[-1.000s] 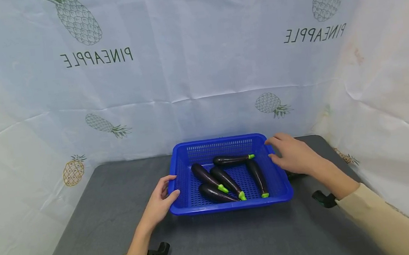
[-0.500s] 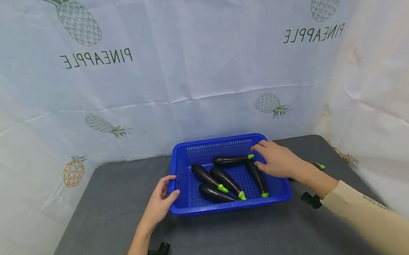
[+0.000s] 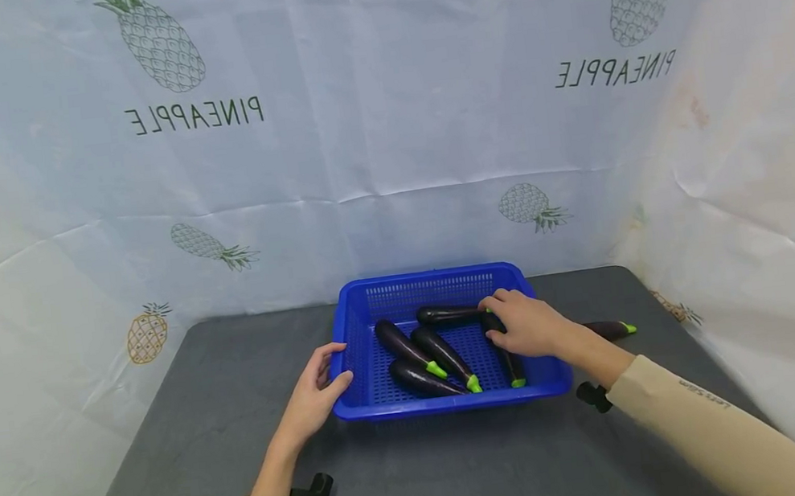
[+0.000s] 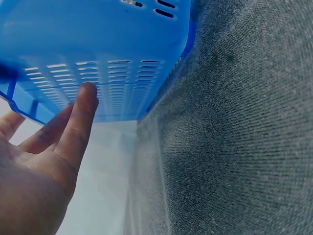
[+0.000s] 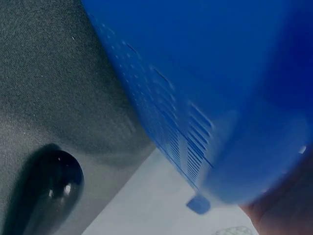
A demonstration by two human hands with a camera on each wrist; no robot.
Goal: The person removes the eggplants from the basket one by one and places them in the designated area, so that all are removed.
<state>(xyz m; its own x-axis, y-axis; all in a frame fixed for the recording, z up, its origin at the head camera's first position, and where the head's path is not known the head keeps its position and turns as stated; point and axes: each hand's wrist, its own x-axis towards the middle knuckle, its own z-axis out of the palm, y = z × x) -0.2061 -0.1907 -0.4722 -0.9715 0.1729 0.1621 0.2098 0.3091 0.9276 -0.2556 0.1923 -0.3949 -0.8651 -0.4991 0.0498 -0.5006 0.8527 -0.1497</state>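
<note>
In the head view, a blue perforated basket [image 3: 450, 402] holds several dark eggplants with green stem ends. My left hand [image 3: 311, 398] holds its left rim, thumb at the top edge. In the left wrist view, fingertips [image 4: 87, 90] touch the basket's outer slotted wall. My right hand [image 3: 528, 330] reaches over the right rim, with a gap between thumb and fingers above the upright-lying right eggplant [image 3: 510, 365]. Those fingers cover the stem end of the crosswise eggplant [image 3: 444, 315]. The basket wall hides the right fingers in the right wrist view.
Another eggplant [image 3: 608, 330] lies on the dark grey table [image 3: 421, 472] right of the basket, partly behind the right forearm. A pale curtain with pineapple prints [image 3: 415, 141] hangs directly behind the table and along its sides.
My right hand has moved left and slightly down, from the basket's right rim to above the eggplants inside. More of the eggplant outside now shows. The left hand has stayed at the rim.
</note>
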